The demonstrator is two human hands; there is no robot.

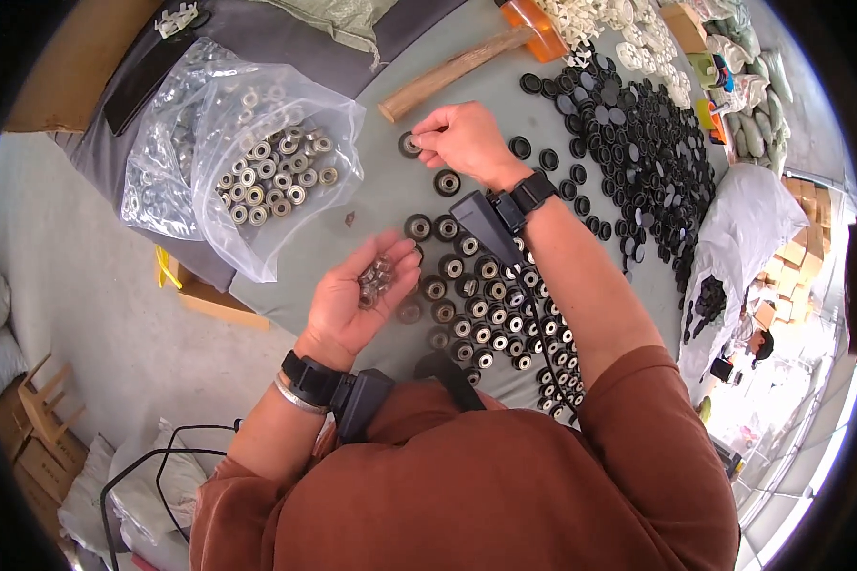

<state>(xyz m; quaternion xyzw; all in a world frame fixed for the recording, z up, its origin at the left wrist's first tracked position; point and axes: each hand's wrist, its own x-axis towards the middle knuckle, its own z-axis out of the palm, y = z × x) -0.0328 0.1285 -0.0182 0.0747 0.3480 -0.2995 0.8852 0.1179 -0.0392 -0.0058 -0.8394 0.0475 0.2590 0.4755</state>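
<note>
Several small metal ball bearings (375, 282) lie in my cupped left hand (357, 300), palm up beside the rows of wheels. My right hand (462, 143) is farther off, its fingers pinched over a black plastic wheel (408, 145) on the table. A grey bearing shows partly at those fingertips; the rest is hidden. Just nearer, another black wheel (447, 183) has a bearing seated in its middle. Many more wheels with bearings (490, 314) stand in rows between my forearms.
An open clear plastic bag of bearings (276, 176) is at the left. A wooden-handled mallet (457, 71) lies at the far side. Black wheels without bearings (628, 143) are heaped right, white plastic parts (628, 38) behind them. Cables run from both wrist devices.
</note>
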